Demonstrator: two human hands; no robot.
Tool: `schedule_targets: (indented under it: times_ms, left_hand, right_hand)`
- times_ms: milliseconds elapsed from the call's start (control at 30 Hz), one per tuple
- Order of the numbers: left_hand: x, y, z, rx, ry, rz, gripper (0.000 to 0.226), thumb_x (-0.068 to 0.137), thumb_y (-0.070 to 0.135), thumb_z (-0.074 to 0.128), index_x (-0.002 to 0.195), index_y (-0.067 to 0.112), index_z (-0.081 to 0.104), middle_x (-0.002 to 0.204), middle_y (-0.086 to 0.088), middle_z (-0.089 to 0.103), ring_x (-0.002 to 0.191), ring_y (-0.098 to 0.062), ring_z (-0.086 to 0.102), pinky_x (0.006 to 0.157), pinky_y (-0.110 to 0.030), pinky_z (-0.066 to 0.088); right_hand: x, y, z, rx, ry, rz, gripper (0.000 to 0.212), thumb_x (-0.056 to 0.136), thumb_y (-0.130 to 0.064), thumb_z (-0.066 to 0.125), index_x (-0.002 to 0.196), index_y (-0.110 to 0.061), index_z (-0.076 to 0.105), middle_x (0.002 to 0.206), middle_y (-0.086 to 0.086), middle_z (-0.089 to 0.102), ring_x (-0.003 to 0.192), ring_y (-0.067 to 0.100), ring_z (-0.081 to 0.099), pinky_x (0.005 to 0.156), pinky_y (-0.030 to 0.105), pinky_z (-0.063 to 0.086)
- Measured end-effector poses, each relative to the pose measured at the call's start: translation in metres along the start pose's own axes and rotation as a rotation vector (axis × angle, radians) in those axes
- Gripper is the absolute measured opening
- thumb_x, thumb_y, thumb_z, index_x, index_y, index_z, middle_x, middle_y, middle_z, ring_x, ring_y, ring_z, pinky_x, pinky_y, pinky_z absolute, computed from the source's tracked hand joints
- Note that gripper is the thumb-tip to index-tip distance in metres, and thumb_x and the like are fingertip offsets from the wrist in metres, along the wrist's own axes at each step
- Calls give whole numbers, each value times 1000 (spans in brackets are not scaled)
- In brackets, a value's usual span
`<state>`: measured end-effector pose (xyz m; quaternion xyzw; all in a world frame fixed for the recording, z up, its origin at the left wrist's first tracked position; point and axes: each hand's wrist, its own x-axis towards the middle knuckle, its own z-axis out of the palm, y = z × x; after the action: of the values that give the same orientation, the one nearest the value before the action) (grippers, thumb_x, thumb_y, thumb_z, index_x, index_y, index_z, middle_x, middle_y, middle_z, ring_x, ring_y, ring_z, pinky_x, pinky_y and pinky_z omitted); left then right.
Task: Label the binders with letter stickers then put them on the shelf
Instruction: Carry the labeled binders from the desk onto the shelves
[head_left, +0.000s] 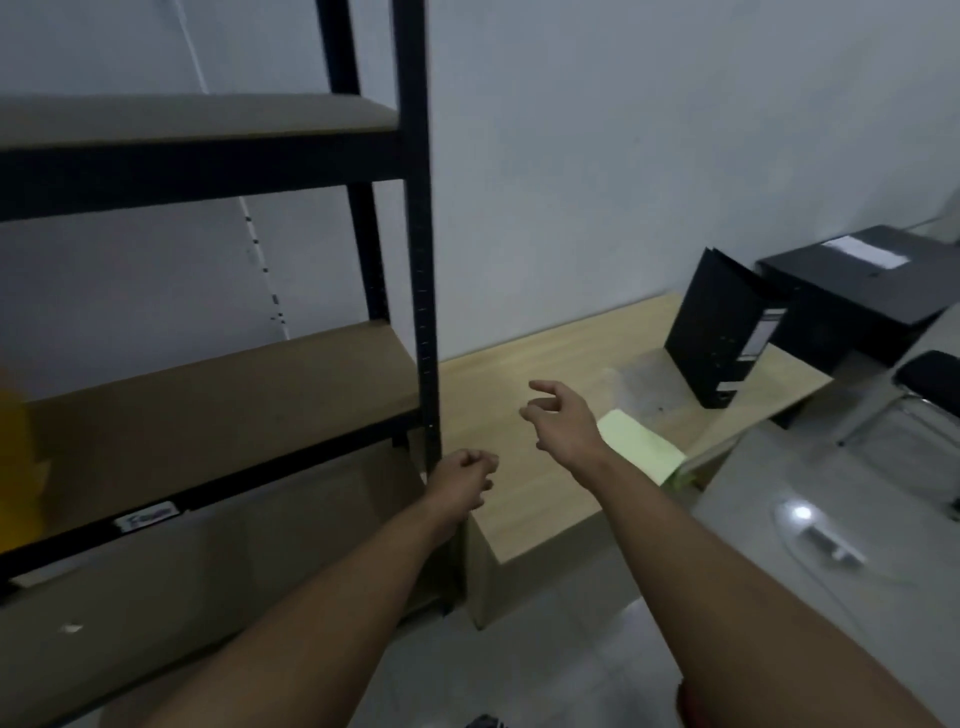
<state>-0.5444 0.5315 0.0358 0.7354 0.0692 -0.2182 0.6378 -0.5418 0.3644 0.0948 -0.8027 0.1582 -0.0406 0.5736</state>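
Binders (852, 291) wait at the far right of my view. None shows on the shelf (218, 410) at my left, so I judge the shelving not yet done and the labelling perhaps not either. My left hand (462, 483) hangs by the shelf's black post (423, 260), fingers curled into a fist with nothing visible in it. My right hand (563, 415) is out over the wooden table (530, 499), fingers spread and relaxed, holding nothing. Just past its wrist lies a pale yellow-green sheet (641, 447); I cannot tell whether it carries the letter stickers. Further right, well apart from my fingertips, one upright binder (727, 332) stands on the table, with the flat black ones stacked just beyond it. The next move calls for a reach rightward, to the sheet or that standing binder.
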Motion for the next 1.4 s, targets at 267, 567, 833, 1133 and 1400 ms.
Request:
schedule_targets:
  times_ms: [267, 567, 833, 1133, 1400]
  left_hand:
    - [26, 4, 107, 60, -6, -14, 13, 105, 28, 63, 111, 20, 72, 112, 6, 70, 100, -14, 66, 87, -34, 54]
    - [140, 43, 166, 17, -22, -56, 11, 103, 22, 65, 109, 19, 73, 107, 1, 71, 93, -17, 65, 79, -32, 50]
    - [243, 107, 213, -31, -116, -37, 11, 101, 20, 66, 107, 20, 75, 106, 0, 72, 91, -18, 66, 75, -30, 50]
    - [317, 140, 251, -13, -148, -93, 8, 101, 20, 66, 103, 22, 74, 104, 1, 72, 90, -17, 66, 76, -30, 50]
    - [369, 160, 347, 56, -174, -109, 12, 101, 23, 67, 110, 19, 73, 106, -1, 72, 90, -18, 66, 74, -30, 51]
  right_hand:
    - [35, 56, -87, 40, 84, 56, 32, 101, -13, 66, 130, -27, 66, 119, 5, 69, 87, 16, 66, 88, 48, 61]
    - [127, 77, -142, 89, 210, 31, 34, 101, -7, 66, 126, -30, 68, 114, -2, 69, 95, 13, 69, 74, 27, 55]
    - [236, 77, -196, 42, 351, 20, 34, 103, -5, 65, 122, -33, 65, 115, -5, 68, 106, 12, 67, 91, 27, 59]
    - [310, 90, -229, 84, 600, 18, 34, 101, -7, 70, 127, -28, 63, 121, -5, 64, 109, 14, 64, 85, 25, 56]
    - [361, 139, -322, 31, 807, 52, 61, 86, -17, 86, 132, -28, 48, 128, -4, 54, 120, 21, 59, 96, 47, 62]
